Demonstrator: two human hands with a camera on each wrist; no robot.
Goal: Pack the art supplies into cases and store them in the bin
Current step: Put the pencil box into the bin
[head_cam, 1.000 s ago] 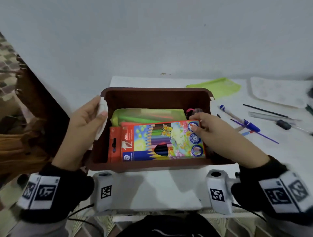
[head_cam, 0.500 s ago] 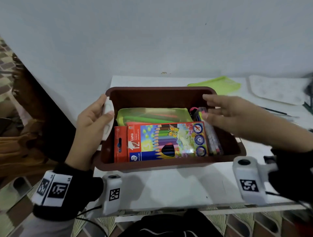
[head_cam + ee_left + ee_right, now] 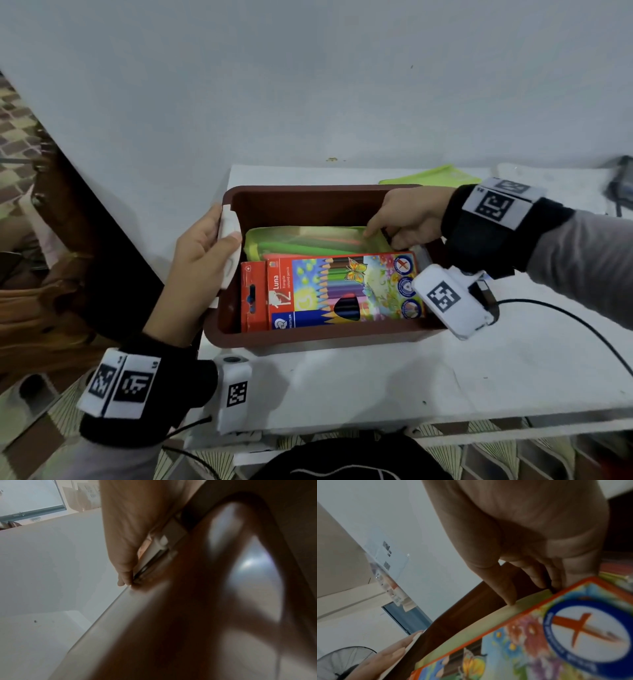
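Left hand gripping white handle to steady brown bin, right hand fingertips pressing green case down, center frame.

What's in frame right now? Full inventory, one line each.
bin: 1, brown, on the table, left end.
handle: 1, white, on the bin's left end.
coloured pencil box: 1, orange with multicolour print, inside the bin, near side.
pouch: 1, translucent green, inside the bin, behind the pencil box.
second pouch: 1, green, on the table behind the bin.
table: 1, white, against the wall.
cable: 1, black, across the table at right.
left hand: grips the handle.
right hand: inside the bin, fingers touching the pouch's edge.
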